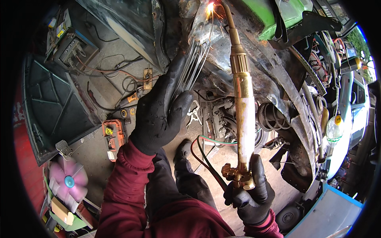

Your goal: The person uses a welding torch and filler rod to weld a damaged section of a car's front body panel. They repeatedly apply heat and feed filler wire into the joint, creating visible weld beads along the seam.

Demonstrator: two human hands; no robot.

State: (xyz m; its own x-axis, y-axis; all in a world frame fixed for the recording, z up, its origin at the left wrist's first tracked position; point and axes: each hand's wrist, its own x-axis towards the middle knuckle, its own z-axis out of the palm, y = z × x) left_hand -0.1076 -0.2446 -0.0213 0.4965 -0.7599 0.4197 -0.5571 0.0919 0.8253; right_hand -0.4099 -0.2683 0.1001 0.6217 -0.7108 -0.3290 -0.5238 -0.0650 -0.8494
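My right hand (254,200), in a black glove, grips the valve end of a brass gas welding torch (243,111). The torch points up and away from me, its thin curved tip ending beside a bright orange glow with sparks. In my black-gloved left hand (158,105), closed between thumb and fingers, lies a bundle of thin bent metal wire (194,63). Some of the wire reaches up toward the glow. Below that glow spreads bare, scorched sheet metal (222,59) of a vehicle body. Red and green hoses (204,158) run from the torch's lower end.
A coil spring (274,117) and ragged metal edges are to the right of the torch. Leftward are a welding machine (75,49) with cables on the floor, an orange toolbox (113,135), a dark vehicle panel (59,107) and a fan (67,180). A plastic bottle (334,129) hangs at right.
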